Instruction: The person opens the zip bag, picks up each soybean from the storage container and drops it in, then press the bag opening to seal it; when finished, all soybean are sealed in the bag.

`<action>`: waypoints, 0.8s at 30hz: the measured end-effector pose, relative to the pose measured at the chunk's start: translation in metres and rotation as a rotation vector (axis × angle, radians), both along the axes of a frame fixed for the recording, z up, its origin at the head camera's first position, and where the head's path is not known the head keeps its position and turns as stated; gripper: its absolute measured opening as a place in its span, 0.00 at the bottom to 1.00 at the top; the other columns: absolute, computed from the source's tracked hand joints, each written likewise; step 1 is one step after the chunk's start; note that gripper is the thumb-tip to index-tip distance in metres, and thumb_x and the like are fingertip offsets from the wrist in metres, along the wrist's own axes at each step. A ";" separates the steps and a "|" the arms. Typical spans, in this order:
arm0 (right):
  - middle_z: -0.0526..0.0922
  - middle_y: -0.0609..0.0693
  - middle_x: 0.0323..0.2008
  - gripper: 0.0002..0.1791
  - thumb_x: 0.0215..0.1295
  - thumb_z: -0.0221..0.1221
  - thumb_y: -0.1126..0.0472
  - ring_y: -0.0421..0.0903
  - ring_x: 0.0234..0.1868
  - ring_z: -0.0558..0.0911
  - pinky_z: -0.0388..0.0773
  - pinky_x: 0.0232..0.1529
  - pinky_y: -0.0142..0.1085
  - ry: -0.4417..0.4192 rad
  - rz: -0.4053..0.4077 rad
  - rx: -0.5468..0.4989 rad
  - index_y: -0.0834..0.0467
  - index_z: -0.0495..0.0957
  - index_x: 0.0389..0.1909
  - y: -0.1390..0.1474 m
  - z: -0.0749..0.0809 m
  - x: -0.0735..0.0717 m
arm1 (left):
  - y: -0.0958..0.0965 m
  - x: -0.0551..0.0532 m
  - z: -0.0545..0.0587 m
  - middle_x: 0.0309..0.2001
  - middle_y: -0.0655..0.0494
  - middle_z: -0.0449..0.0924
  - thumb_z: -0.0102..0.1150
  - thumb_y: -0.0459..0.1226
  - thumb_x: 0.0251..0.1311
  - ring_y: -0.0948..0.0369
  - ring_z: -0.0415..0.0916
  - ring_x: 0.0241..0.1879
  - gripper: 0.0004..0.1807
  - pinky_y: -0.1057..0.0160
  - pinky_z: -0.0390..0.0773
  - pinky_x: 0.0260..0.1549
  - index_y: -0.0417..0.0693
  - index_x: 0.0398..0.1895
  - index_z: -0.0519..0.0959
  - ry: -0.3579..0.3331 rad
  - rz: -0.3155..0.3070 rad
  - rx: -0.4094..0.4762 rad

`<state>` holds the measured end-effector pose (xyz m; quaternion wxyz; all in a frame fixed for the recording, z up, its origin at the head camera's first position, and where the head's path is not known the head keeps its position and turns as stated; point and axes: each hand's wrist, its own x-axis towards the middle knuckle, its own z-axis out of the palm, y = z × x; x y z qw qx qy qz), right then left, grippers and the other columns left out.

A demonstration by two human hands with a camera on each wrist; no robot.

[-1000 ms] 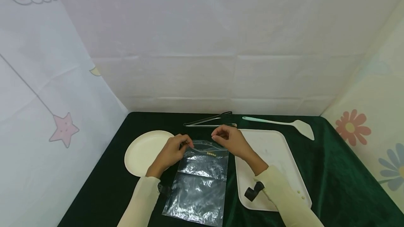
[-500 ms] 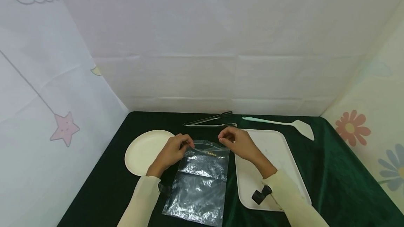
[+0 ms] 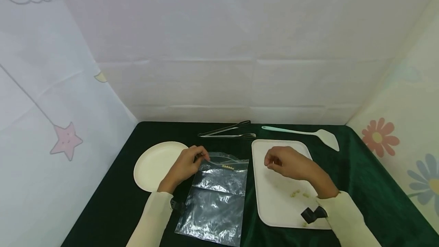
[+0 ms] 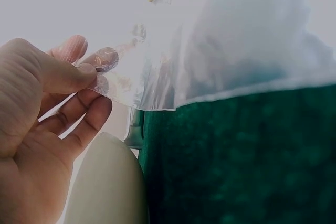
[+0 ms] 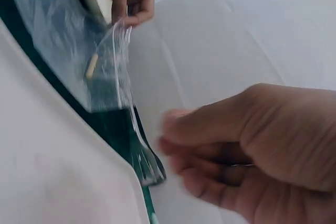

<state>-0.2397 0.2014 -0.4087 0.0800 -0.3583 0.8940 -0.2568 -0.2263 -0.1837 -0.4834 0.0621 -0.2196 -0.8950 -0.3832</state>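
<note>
Your left hand [image 3: 185, 165] pinches the bag [image 3: 219, 209] just beside the tray [image 3: 274, 205] — some yellow pieces [image 3: 228, 167] look bagged, but loose bits [image 3: 294, 193] on the tray seem left for your right hand [image 3: 289, 162] (loosely curled, seemingly empty)

Tongs [image 3: 226, 136] and a spatula [image 3: 310, 133] near the far edge of the green cloth [image 3: 356, 170] (pink star [image 3: 66, 141] on the wall [image 3: 31, 170])

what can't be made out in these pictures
Head: part of the plate, behind the left hand.
Head: part of the tray, behind the right sleeve.
Head: pale bits, too small to identify.
Left wrist: most of the bag, cut off by frame edges.
Right wrist: right fingers, blurred.
</note>
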 end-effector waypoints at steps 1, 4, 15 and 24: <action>0.77 0.39 0.29 0.06 0.66 0.66 0.65 0.39 0.30 0.74 0.77 0.31 0.32 -0.026 0.014 0.035 0.51 0.81 0.37 0.005 0.001 0.002 | 0.000 0.000 0.000 0.39 0.58 0.80 0.56 0.27 0.70 0.63 0.72 0.33 0.11 0.61 0.76 0.32 0.52 0.38 0.83 0.001 0.000 -0.001; 0.76 0.39 0.28 0.07 0.64 0.66 0.67 0.38 0.30 0.73 0.76 0.32 0.32 -0.085 0.043 0.122 0.52 0.80 0.34 0.019 -0.001 0.009 | 0.000 0.001 0.001 0.39 0.57 0.80 0.56 0.27 0.70 0.63 0.72 0.33 0.10 0.61 0.76 0.32 0.51 0.38 0.83 0.003 -0.007 0.003; 0.71 0.39 0.25 0.12 0.60 0.69 0.68 0.38 0.29 0.71 0.73 0.31 0.31 -0.151 0.034 0.245 0.49 0.77 0.29 0.038 -0.021 0.029 | 0.000 -0.001 -0.001 0.40 0.58 0.80 0.56 0.27 0.69 0.64 0.73 0.35 0.10 0.61 0.76 0.33 0.51 0.38 0.83 0.012 -0.010 0.001; 0.70 0.41 0.25 0.11 0.60 0.69 0.68 0.39 0.29 0.69 0.71 0.29 0.32 -0.167 0.044 0.276 0.52 0.76 0.28 0.037 -0.033 0.033 | -0.001 -0.001 -0.001 0.40 0.60 0.80 0.56 0.27 0.70 0.64 0.72 0.35 0.11 0.61 0.76 0.33 0.53 0.38 0.83 0.008 -0.008 -0.005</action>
